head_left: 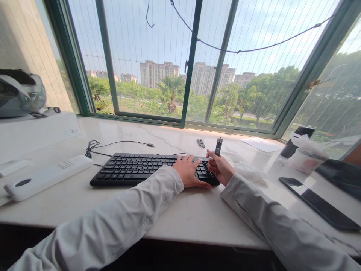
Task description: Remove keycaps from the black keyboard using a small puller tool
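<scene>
A black keyboard [132, 167] lies on the pale stone-like surface. My left hand [187, 171] rests over its right part, fingers spread, thumb stretched along the front edge. Over the number pad, my right hand [221, 168] is closed around a slim black cylindrical tool [219, 146], whose upper end points up out of the fist. The tool's lower end is hidden by the fingers, so its kind cannot be made out. At the number pad's right side, some key places [211, 174] look bare of caps. Several loose black keycaps [200, 143] lie together just behind the keyboard.
A black cable [124, 142] lies behind the keyboard. To the left are a long white device [50, 177] and a helmet [21, 92] on a white box [39, 133]. On the right are clear plastic wrap [249, 171], a phone [318, 203], a bagged container [307, 156] and paper [261, 144].
</scene>
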`<state>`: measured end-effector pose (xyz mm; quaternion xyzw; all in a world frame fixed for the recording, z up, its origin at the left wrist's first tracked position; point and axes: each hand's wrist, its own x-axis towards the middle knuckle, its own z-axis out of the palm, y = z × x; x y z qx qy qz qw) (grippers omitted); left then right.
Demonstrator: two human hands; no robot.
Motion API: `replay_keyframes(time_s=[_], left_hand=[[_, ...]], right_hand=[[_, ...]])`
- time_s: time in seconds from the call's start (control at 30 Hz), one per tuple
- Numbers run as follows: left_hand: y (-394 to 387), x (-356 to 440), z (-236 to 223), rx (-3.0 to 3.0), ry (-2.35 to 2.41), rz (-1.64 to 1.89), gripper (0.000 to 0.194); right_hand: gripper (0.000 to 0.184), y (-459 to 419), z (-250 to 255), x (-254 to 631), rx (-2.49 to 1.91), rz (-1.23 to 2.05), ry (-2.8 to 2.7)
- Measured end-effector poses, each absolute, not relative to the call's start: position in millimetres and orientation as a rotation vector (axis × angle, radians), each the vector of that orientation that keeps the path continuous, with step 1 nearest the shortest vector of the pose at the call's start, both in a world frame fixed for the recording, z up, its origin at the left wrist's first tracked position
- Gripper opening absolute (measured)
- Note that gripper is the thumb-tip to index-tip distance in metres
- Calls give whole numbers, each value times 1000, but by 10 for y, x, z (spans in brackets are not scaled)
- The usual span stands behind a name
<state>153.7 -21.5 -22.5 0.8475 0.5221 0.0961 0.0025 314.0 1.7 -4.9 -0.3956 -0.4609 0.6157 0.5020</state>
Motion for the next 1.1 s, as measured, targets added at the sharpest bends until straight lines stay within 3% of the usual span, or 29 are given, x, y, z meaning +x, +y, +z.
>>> replay_keyframes(time_s=[0.4,1.1], left_hand=[[-219,1542,-212,2661,1645,290,116],[-205,1522,-224,2669,1633,319,112]], right_hand=[[38,15,-130,3067,-809,1462,-1279],[55,-111,-262,2990,-879,1049,-1373]])
